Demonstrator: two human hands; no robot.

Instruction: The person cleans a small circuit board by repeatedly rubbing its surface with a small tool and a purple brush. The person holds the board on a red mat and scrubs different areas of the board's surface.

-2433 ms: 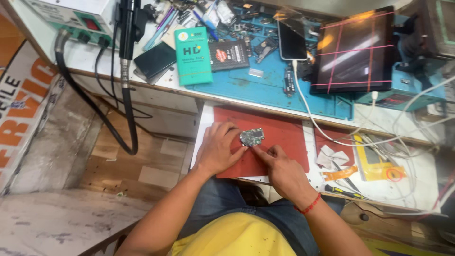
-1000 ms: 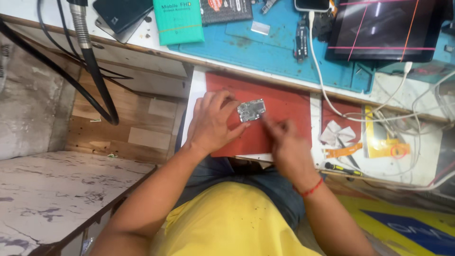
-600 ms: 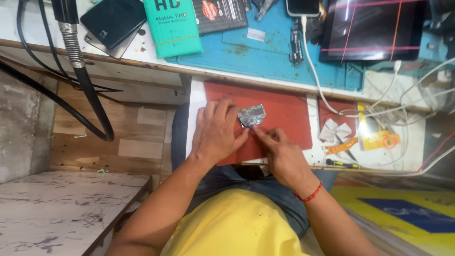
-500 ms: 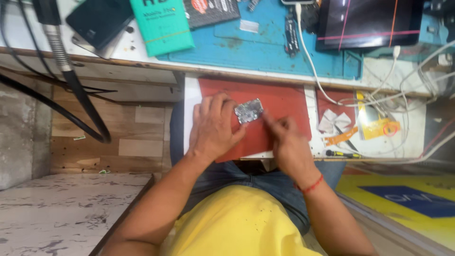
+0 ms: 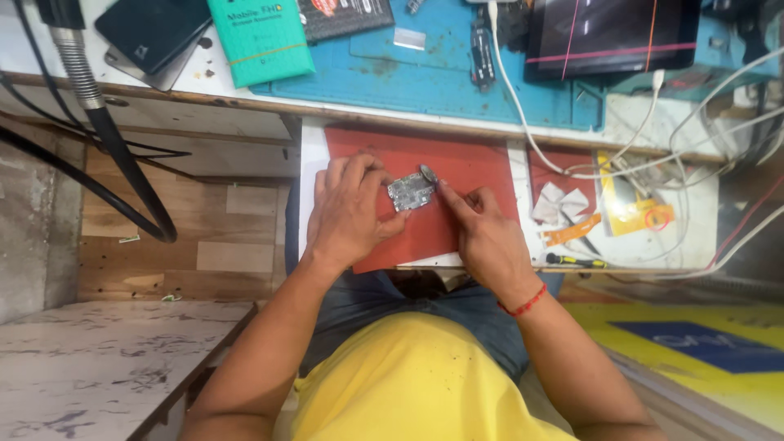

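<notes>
A small silver circuit board [image 5: 411, 192] lies on a red mat [image 5: 474, 175] on a pull-out shelf. My left hand [image 5: 347, 212] rests flat on the mat, its fingertips pinning the board's left edge. My right hand [image 5: 482, 233] is beside the board on the right, fingers curled, its index fingertip touching the board's upper right corner near a small round dark part [image 5: 428, 172]. Whether the right hand holds a fine tool I cannot tell.
Above the shelf is a blue work mat [image 5: 425, 69] with a green box [image 5: 261, 37], a dark phone [image 5: 151, 33], a tablet [image 5: 612, 33] with a lined screen and white cables [image 5: 523, 122]. A small screwdriver [image 5: 576, 261], folded white wipes [image 5: 559, 204] and yellow tape lie right. Black hoses [image 5: 122, 163] hang left.
The view has shifted down and closer to the shelf. Both hands stay on the board; the right fingertip has moved up to the board's upper right corner.
</notes>
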